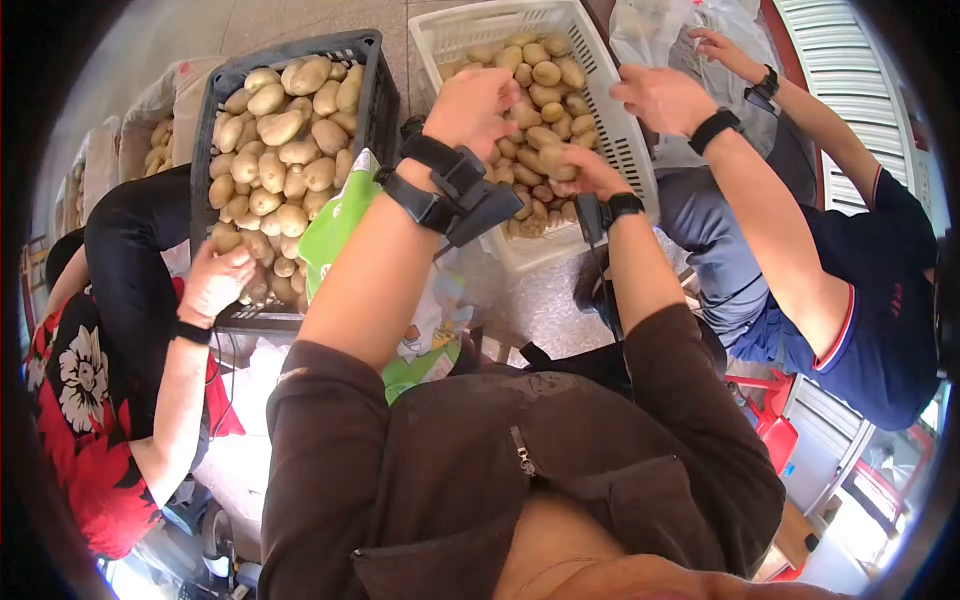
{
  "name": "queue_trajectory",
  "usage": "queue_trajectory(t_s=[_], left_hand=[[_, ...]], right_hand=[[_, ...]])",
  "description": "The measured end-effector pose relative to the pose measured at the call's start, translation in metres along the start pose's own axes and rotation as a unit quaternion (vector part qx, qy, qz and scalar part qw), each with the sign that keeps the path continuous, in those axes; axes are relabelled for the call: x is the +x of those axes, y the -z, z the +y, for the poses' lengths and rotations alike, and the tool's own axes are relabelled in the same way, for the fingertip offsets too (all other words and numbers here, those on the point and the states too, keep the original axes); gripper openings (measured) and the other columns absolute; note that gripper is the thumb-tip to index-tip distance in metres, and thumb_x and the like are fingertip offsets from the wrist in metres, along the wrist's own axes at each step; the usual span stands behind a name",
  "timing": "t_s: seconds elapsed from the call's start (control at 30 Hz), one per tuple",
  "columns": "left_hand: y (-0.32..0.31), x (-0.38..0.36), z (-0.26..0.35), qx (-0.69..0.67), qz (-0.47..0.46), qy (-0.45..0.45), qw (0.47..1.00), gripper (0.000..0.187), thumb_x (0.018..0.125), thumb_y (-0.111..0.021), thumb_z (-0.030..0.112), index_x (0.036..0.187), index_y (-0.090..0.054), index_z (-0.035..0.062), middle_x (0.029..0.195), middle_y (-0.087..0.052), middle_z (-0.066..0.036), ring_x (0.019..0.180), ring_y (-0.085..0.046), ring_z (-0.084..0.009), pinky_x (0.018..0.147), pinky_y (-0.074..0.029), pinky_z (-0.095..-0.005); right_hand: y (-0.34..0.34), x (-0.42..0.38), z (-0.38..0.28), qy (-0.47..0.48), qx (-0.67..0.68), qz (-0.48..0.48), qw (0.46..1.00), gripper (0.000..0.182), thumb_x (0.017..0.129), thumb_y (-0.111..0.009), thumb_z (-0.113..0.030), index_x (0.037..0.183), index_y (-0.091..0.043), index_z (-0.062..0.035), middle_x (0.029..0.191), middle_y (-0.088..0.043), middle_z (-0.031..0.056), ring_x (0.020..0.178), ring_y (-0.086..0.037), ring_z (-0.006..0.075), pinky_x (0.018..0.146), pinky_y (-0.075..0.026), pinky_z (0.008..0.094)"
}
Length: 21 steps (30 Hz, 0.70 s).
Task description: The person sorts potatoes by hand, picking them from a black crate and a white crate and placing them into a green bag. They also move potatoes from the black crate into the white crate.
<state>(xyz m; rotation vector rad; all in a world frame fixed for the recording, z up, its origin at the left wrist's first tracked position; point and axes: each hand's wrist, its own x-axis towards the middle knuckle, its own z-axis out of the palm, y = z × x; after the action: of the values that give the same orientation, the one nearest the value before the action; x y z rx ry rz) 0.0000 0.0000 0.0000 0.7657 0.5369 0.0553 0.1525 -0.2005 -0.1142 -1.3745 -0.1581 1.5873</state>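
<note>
Head view: oval, yellowish-tan potato against right fingers.

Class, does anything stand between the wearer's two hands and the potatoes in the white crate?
Nothing visible does. The right hand has a potato at its fingers; the left hand shows above the open white crate, with no lid or cover over the potatoes.

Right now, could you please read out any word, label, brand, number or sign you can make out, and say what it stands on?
No text can be read.
Dark blue shirt: small red marks on it, too small to read.
Green and white bag: colourful print, partly hidden by an arm, no legible wording.
Clear plastic bag: a red spot at the picture's top edge, too small to tell whether it is lettering.
</note>
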Motion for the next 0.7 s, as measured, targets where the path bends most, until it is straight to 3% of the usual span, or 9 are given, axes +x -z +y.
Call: queue_trajectory(t_s=[0.07, 0.17, 0.2, 0.3, 0.37, 0.43, 0.5, 0.6, 0.7], left_hand=[[-0.004, -0.004, -0.001, 0.059, 0.091, 0.044, 0.993, 0.040, 0.080, -0.059, 0.030, 0.112, -0.046, 0.0098, 0.115, -0.044, -0.008, 0.110, -0.041, -0.0220, 0.088, -0.040, -0.0498], [-0.037, -0.016, -0.011, 0.028, 0.172, 0.118, 0.978, 0.030, 0.082, -0.058, 0.032, 0.102, -0.051, 0.0104, 0.098, -0.053, -0.005, 0.095, -0.050, -0.0189, 0.080, -0.043, -0.0453], [-0.040, -0.023, -0.016, -0.025, 0.047, 0.133, 0.990, 0.031, 0.082, -0.057, 0.036, 0.100, -0.052, 0.0115, 0.094, -0.056, -0.003, 0.092, -0.052, -0.0187, 0.077, -0.044, -0.0430], [-0.041, -0.028, -0.024, -0.072, -0.033, 0.111, 0.991, 0.032, 0.082, -0.056, 0.039, 0.101, -0.052, 0.0133, 0.096, -0.056, -0.003, 0.094, -0.052, -0.0181, 0.075, -0.045, -0.0403], [-0.031, -0.013, -0.029, -0.064, -0.075, 0.102, 0.990, 0.029, 0.083, -0.056, 0.039, 0.098, -0.052, 0.0143, 0.092, -0.057, -0.003, 0.083, -0.056, -0.0171, 0.063, -0.046, -0.0331], [-0.028, -0.009, -0.026, -0.083, -0.056, 0.063, 0.993, 0.027, 0.082, -0.056, 0.039, 0.094, -0.052, 0.0142, 0.084, -0.059, -0.004, 0.070, -0.059, -0.0179, 0.045, -0.041, -0.0280], [-0.023, -0.007, -0.018, -0.146, -0.091, 0.041, 0.984, 0.030, 0.082, -0.056, 0.039, 0.092, -0.052, 0.0113, 0.079, -0.059, -0.006, 0.065, -0.061, -0.0217, 0.036, -0.035, -0.0262], [-0.034, -0.035, 0.002, -0.190, -0.039, -0.028, 0.981, 0.037, 0.084, -0.054, 0.039, 0.094, -0.049, 0.0034, 0.079, -0.058, -0.012, 0.068, -0.061, -0.0281, 0.037, -0.037, -0.0275], [-0.037, -0.044, 0.010, -0.250, -0.016, -0.022, 0.968, 0.038, 0.084, -0.053, 0.039, 0.096, -0.048, 0.0029, 0.079, -0.057, -0.012, 0.067, -0.059, -0.0286, 0.044, -0.042, -0.0298]], right_hand=[[-0.038, -0.027, -0.014, 0.156, 0.190, -0.056, 0.968, 0.046, 0.085, -0.052, -0.026, 0.120, -0.042, 0.0017, 0.105, -0.057, 0.0127, 0.078, -0.061, 0.0235, 0.062, -0.050, 0.0282], [-0.080, -0.074, -0.039, 0.232, 0.145, -0.050, 0.961, 0.039, 0.089, -0.045, -0.020, 0.121, -0.041, 0.0023, 0.104, -0.058, 0.0127, 0.073, -0.061, 0.0236, 0.059, -0.049, 0.0271], [-0.087, -0.086, -0.040, 0.253, 0.109, -0.030, 0.961, 0.033, 0.089, -0.045, -0.017, 0.116, -0.046, 0.0019, 0.100, -0.060, 0.0113, 0.065, -0.060, 0.0192, 0.056, -0.048, 0.0251], [-0.097, -0.097, -0.029, 0.311, 0.006, 0.186, 0.932, 0.028, 0.089, -0.047, -0.020, 0.107, -0.054, 0.0000, 0.094, -0.062, 0.0092, 0.057, -0.057, 0.0145, 0.055, -0.048, 0.0237], [-0.090, -0.086, -0.004, 0.317, -0.029, 0.278, 0.906, 0.025, 0.088, -0.049, -0.023, 0.094, -0.060, -0.0007, 0.084, -0.063, 0.0060, 0.052, -0.053, 0.0087, 0.051, -0.045, 0.0217], [-0.090, -0.069, 0.030, 0.243, -0.214, 0.326, 0.888, 0.025, 0.086, -0.051, -0.024, 0.086, -0.061, -0.0020, 0.075, -0.064, 0.0088, 0.052, -0.056, 0.0163, 0.051, -0.045, 0.0265], [-0.086, -0.037, 0.083, 0.286, -0.447, 0.340, 0.776, 0.028, 0.085, -0.049, -0.029, 0.079, -0.060, -0.0041, 0.071, -0.062, 0.0143, 0.059, -0.059, 0.0286, 0.055, -0.046, 0.0362], [-0.124, -0.041, 0.099, 0.199, -0.619, 0.345, 0.677, 0.032, 0.083, -0.047, -0.034, 0.076, -0.060, -0.0065, 0.074, -0.061, 0.0183, 0.069, -0.058, 0.0371, 0.063, -0.046, 0.0444], [-0.118, -0.047, 0.095, 0.116, -0.633, 0.355, 0.679, 0.036, 0.081, -0.045, -0.039, 0.073, -0.059, -0.0068, 0.076, -0.062, 0.0176, 0.073, -0.059, 0.0362, 0.064, -0.045, 0.0462]])
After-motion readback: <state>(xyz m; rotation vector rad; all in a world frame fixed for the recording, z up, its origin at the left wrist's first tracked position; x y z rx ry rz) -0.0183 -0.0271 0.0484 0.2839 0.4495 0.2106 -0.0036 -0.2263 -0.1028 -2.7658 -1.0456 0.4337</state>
